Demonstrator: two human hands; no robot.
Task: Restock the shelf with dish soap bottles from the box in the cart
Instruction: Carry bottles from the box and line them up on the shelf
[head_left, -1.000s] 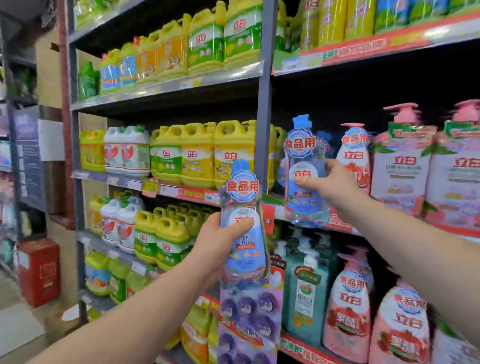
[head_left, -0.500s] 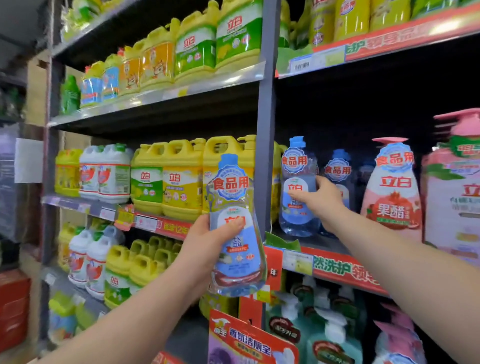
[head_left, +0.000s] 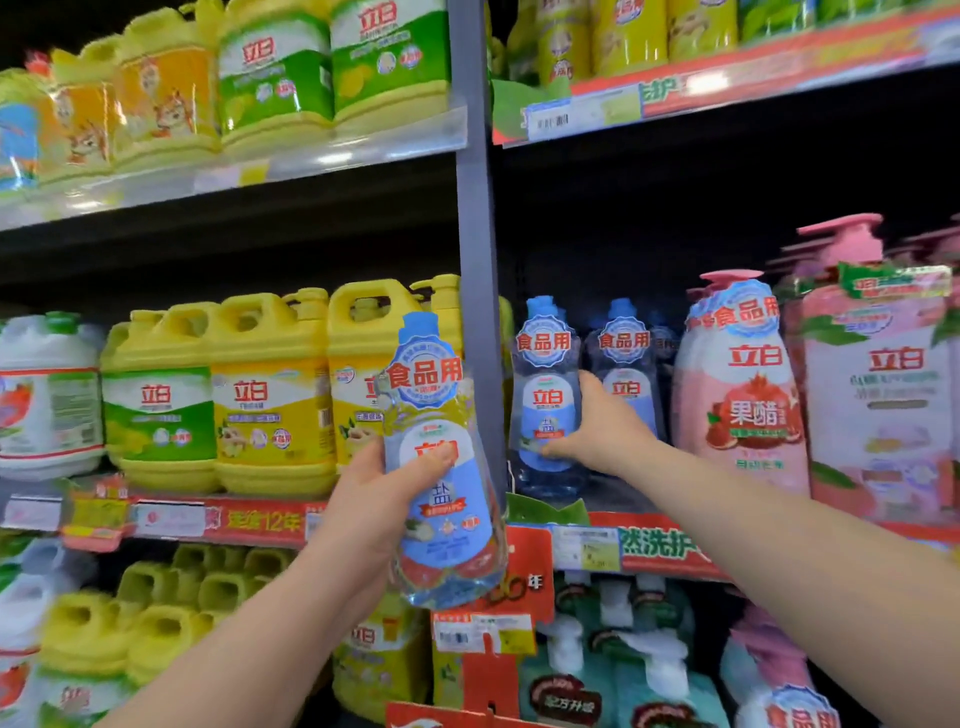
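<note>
My left hand (head_left: 371, 514) grips a clear blue-labelled dish soap bottle (head_left: 441, 467) upright in front of the grey shelf post (head_left: 475, 234). My right hand (head_left: 605, 434) reaches into the middle shelf (head_left: 649, 540) and holds a second blue-capped bottle (head_left: 543, 395), which stands on the shelf at the front. Another such bottle (head_left: 626, 364) stands just right of it, partly behind my hand. More blue bottles sit in the dark behind. The box and cart are out of view.
Pink pump bottles (head_left: 743, 395) fill the shelf to the right of the blue ones. Yellow jugs (head_left: 270, 384) crowd the bay left of the post. Shelves above and below are packed with jugs and teal pump bottles (head_left: 597, 670). A red promotional sign (head_left: 493, 639) hangs below.
My right hand has set its bottle down on the shelf and keeps hold of it. My left hand and its bottle have risen slightly; the view has moved closer.
</note>
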